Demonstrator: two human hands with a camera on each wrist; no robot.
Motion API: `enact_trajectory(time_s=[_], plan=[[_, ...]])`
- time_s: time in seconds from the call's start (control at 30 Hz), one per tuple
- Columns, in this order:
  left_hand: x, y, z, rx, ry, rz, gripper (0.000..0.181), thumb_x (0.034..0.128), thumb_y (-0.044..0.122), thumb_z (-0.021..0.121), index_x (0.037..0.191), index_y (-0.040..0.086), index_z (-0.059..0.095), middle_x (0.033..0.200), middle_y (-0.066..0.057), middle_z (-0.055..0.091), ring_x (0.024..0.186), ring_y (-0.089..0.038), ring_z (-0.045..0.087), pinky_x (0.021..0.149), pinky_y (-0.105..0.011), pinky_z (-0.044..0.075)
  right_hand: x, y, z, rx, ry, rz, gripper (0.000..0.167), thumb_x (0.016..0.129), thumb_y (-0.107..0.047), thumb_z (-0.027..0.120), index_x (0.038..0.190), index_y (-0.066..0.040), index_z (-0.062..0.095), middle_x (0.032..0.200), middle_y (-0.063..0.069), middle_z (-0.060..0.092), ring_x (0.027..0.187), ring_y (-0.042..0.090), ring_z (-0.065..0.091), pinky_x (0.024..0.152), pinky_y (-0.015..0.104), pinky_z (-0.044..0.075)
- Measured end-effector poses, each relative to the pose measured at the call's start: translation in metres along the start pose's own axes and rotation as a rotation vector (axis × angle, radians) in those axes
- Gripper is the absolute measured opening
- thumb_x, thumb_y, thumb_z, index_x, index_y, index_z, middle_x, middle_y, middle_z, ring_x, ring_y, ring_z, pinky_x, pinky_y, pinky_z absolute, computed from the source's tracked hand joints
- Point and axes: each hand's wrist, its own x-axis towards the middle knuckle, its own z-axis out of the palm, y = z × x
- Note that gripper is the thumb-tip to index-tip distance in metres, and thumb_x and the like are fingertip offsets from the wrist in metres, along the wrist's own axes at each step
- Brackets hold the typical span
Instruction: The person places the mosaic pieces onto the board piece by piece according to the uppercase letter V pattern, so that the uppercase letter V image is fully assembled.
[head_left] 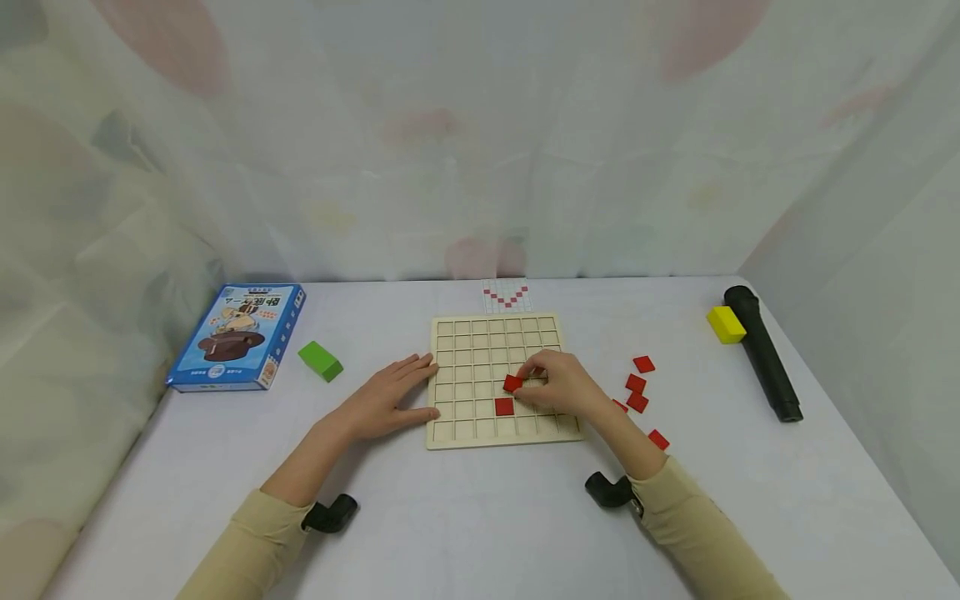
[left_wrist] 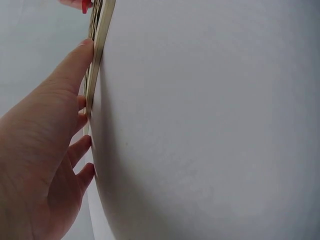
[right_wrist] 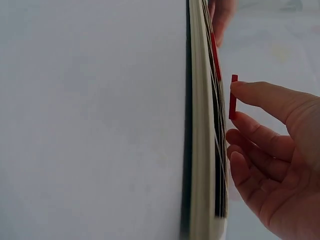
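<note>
a person's two arms, in tan sleeves, reach over a white table [head_left: 465, 529] toward a wooden grid board [head_left: 463, 392], taken here as the middle of the clock. the left arm comes in from eight o'clock. its left hand [head_left: 386, 398] lies at nine o'clock with the fingers apart and straight, fingertips and thumb touching the board's edge. the right arm comes in from four o'clock, and its right hand [head_left: 558, 383] is over the three o'clock half of the board, wrist bent inward. thumb and index finger are clamped on a red tile [head_left: 513, 383], held near the board's centre; from the right wrist it shows edge-on, apart from the grid, the other fingers curved below. a laid tile [head_left: 504, 407], also red, sits on the grid just beside it, toward six o'clock. loose red tiles [head_left: 635, 383] lie around three o'clock, off the board. a pattern card [head_left: 506, 297] is at twelve, a green block [head_left: 320, 362] and blue box [head_left: 236, 337] near nine, a yellow block [head_left: 726, 325] and black stick [head_left: 767, 357] near three.
</note>
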Motion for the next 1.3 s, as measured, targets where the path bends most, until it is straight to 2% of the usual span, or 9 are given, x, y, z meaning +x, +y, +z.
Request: enact_trajectory(time_s=[0.37, 0.8, 1.07, 1.3], plan=[[0.001, -0.002, 0.002, 0.007, -0.006, -0.015, 0.081, 0.0887, 0.061, 0.06, 0.151, 0.013, 0.038, 0.159, -0.006, 0.027, 0.146, -0.03, 0.021, 0.116, -0.052, 0.021, 0.018, -0.021, 0.019, -0.045, -0.049, -0.126, 0.021, 0.083, -0.021, 0.079, 0.098, -0.01, 0.071, 0.096, 0.001, 0.065, 0.09, 0.019, 0.059, 0.081, 0.031, 0.05], [0.0, -0.004, 0.004, 0.0, -0.002, -0.021, 0.081, 0.0887, 0.062, 0.059, 0.151, 0.015, 0.038, 0.159, -0.005, 0.027, 0.146, -0.029, 0.02, 0.116, -0.052, 0.021, 0.021, -0.024, 0.026, -0.054, -0.047, -0.124, 0.019, 0.084, -0.019, 0.077, 0.1, -0.011, 0.071, 0.104, 0.001, 0.063, 0.094, 0.018, 0.059, 0.084, 0.033, 0.048], [0.001, -0.001, 0.002, 0.006, -0.004, -0.014, 0.081, 0.0888, 0.059, 0.061, 0.15, 0.012, 0.039, 0.159, -0.006, 0.027, 0.146, -0.03, 0.021, 0.116, -0.051, 0.02, 0.01, -0.02, 0.015, -0.007, -0.024, -0.093, 0.02, 0.086, -0.02, 0.075, 0.104, -0.011, 0.071, 0.108, 0.001, 0.065, 0.099, 0.02, 0.06, 0.088, 0.036, 0.05], [0.001, 0.0, 0.001, 0.004, 0.0, -0.016, 0.08, 0.0887, 0.057, 0.063, 0.15, 0.012, 0.039, 0.159, -0.007, 0.027, 0.146, -0.03, 0.021, 0.116, -0.05, 0.02, -0.008, 0.003, -0.012, 0.023, 0.03, -0.035, 0.018, 0.089, -0.019, 0.072, 0.105, -0.011, 0.071, 0.109, 0.001, 0.066, 0.099, 0.023, 0.059, 0.083, 0.039, 0.051]])
